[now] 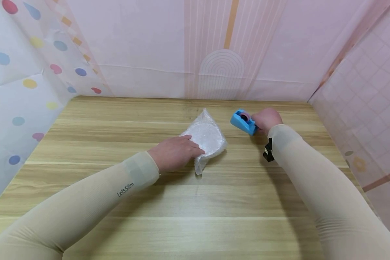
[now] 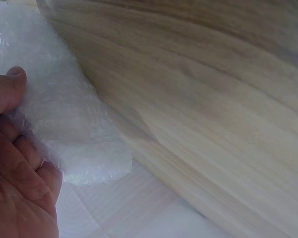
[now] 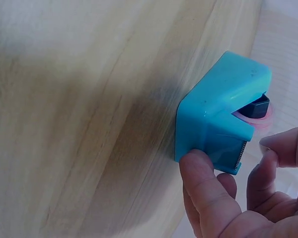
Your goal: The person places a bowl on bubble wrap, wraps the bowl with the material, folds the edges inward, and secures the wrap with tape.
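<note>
In the head view my left hand [image 1: 177,153] lies at the near left side of a bubble-wrapped packet [image 1: 208,139], through which a round, pale shape shows. The left wrist view has the thumb [image 2: 12,91] on the bubble wrap [image 2: 69,119] and the other fingers curled at its edge, gripping it. To the right, my right hand [image 1: 268,120] is at a blue tape dispenser [image 1: 242,123]. Its thumb and forefinger [image 3: 275,158] pinch together beside the toothed cutter [image 3: 241,154], at the tape's end, while another finger touches the dispenser's body. A pink tape roll [image 3: 258,119] sits inside.
Both things are on a wood-grain table [image 1: 195,216]. A pink patterned sheet [image 1: 149,47] hangs along the back edge, with a spotted sheet [image 1: 16,119] at left and a checked one [image 1: 373,79] at right. A small black device [image 1: 268,151] is on my right wrist.
</note>
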Demonstrator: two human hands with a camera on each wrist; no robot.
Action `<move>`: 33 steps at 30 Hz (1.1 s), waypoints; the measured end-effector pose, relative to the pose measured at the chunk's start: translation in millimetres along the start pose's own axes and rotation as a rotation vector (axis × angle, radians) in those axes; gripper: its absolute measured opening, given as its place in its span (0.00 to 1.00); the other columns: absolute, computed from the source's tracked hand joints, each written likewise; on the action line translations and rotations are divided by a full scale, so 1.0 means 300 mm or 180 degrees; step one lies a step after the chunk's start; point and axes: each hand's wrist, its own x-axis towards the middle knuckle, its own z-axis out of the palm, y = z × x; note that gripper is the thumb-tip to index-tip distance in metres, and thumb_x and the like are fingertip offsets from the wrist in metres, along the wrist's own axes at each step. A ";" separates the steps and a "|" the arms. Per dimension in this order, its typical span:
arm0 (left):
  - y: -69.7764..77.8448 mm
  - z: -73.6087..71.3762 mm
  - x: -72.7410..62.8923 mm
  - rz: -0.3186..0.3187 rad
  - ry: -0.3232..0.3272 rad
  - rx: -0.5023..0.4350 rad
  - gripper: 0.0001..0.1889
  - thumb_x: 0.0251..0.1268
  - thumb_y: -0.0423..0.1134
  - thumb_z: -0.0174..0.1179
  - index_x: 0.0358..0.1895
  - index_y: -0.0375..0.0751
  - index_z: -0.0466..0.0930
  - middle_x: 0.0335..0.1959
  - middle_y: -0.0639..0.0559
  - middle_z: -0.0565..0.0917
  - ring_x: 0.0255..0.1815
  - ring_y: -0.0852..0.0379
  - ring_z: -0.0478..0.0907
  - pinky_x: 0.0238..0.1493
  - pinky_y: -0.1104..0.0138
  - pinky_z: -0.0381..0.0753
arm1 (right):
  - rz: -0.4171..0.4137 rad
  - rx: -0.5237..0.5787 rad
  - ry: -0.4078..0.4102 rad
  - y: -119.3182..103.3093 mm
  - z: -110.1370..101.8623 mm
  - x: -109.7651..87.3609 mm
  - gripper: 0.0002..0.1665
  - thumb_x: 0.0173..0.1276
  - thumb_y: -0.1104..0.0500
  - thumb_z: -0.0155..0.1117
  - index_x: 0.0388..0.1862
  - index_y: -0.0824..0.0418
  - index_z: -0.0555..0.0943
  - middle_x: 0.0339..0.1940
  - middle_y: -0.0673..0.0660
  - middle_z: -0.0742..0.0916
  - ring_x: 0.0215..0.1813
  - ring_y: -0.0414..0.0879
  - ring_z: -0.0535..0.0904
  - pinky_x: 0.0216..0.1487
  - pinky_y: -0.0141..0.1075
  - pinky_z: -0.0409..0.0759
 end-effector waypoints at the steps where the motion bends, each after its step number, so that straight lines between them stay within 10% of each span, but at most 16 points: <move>1: 0.000 0.000 0.000 -0.0002 -0.0002 0.0003 0.23 0.70 0.21 0.57 0.61 0.48 0.84 0.59 0.56 0.89 0.65 0.55 0.84 0.82 0.50 0.68 | 0.0000 0.0039 -0.0004 0.002 0.000 0.001 0.29 0.78 0.51 0.52 0.66 0.72 0.75 0.57 0.64 0.80 0.51 0.53 0.81 0.55 0.41 0.88; 13: 0.002 0.001 0.005 -0.0041 -0.0060 0.0014 0.23 0.70 0.22 0.57 0.62 0.49 0.84 0.60 0.57 0.89 0.66 0.56 0.83 0.82 0.51 0.68 | -0.0132 0.0590 -0.0206 0.031 -0.023 -0.015 0.11 0.71 0.58 0.49 0.44 0.65 0.70 0.50 0.60 0.76 0.55 0.53 0.78 0.64 0.42 0.84; 21: 0.002 0.000 0.003 -0.0034 -0.0026 0.0035 0.23 0.70 0.22 0.57 0.61 0.49 0.84 0.60 0.56 0.89 0.66 0.56 0.84 0.81 0.50 0.69 | -0.0116 0.0758 -0.0311 0.048 -0.029 -0.015 0.32 0.78 0.52 0.61 0.68 0.76 0.71 0.63 0.67 0.78 0.65 0.58 0.80 0.70 0.46 0.83; 33: -0.001 0.003 0.005 -0.0049 -0.0058 -0.0018 0.24 0.70 0.21 0.57 0.62 0.49 0.84 0.61 0.56 0.88 0.67 0.55 0.83 0.82 0.51 0.68 | -0.0101 0.0737 -0.0164 0.056 -0.020 -0.011 0.20 0.75 0.60 0.57 0.57 0.74 0.78 0.51 0.63 0.82 0.49 0.48 0.85 0.63 0.43 0.87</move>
